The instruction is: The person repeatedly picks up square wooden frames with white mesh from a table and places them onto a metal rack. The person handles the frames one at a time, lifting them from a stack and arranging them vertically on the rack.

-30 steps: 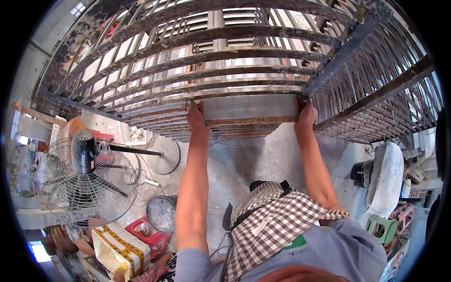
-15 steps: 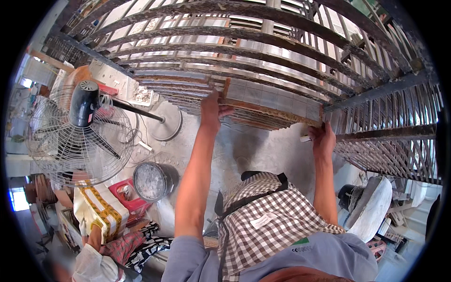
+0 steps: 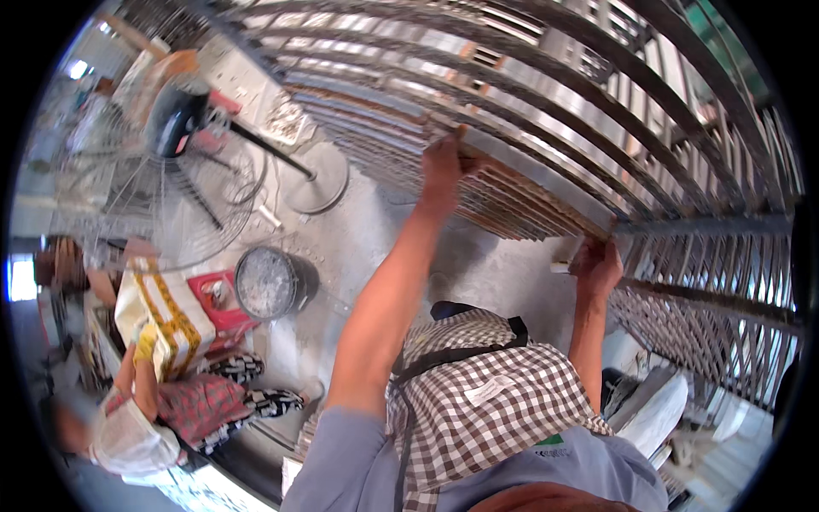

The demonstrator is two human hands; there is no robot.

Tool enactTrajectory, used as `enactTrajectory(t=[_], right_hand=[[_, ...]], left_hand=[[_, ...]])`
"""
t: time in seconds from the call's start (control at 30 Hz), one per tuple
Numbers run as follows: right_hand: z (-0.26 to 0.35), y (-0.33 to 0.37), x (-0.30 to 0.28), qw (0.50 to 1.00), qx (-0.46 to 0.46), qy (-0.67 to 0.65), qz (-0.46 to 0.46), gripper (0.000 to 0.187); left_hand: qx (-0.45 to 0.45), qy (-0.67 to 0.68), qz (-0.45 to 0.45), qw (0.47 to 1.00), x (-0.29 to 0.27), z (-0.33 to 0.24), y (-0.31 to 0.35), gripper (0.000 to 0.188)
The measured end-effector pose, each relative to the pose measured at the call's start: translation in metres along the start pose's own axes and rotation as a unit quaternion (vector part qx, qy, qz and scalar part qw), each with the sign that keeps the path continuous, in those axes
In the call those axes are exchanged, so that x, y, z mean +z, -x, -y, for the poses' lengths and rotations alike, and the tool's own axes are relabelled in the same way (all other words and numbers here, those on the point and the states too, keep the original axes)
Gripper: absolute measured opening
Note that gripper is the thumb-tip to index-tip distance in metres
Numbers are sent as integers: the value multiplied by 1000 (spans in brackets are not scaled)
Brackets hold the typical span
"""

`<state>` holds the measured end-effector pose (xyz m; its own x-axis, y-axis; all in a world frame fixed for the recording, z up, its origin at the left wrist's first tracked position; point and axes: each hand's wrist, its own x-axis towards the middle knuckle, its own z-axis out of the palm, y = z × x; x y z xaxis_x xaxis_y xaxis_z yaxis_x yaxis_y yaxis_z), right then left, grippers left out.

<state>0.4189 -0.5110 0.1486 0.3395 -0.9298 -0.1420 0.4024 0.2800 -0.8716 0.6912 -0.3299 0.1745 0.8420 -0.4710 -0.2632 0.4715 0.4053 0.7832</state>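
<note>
Pinching the left end of a pale panel (image 3: 543, 177) at two o'clock, the left hand (image 3: 442, 168) curls around its edge; the right hand (image 3: 597, 266) pinches the right corner, seemingly from underneath, though blurred. A slatted rack (image 3: 616, 68) spans twelve to three; a bucket (image 3: 299, 286) stands at nine.

Facing the slatted rack (image 3: 589, 44), having the panel (image 3: 546, 177) along its near side, between the left hand (image 3: 444, 166) and the right hand (image 3: 597, 266). Having stacked layers (image 3: 512, 207) just below the panel. Having the fan (image 3: 177, 119) on the left, the bucket (image 3: 266, 283) nearer in. Having the container (image 3: 225, 317) between the bucket and the box (image 3: 175, 309), a co-worker (image 3: 141, 435) just beside the box.
</note>
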Motion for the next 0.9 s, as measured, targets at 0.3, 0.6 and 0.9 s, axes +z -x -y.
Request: enactTrajectory(t=[0.3, 0.6, 0.9], right_hand=[[3, -5, -45, 996, -21, 81, -8, 29], [2, -10, -28, 993, -15, 114, 18, 31], [18, 4, -20, 648, -371, 649, 144, 29]], left_hand=[[102, -303, -55, 946, -1, 23, -12, 31], [307, -581, -100, 747, -21, 63, -61, 20], [158, -391, -61, 905, -8, 48, -43, 46]])
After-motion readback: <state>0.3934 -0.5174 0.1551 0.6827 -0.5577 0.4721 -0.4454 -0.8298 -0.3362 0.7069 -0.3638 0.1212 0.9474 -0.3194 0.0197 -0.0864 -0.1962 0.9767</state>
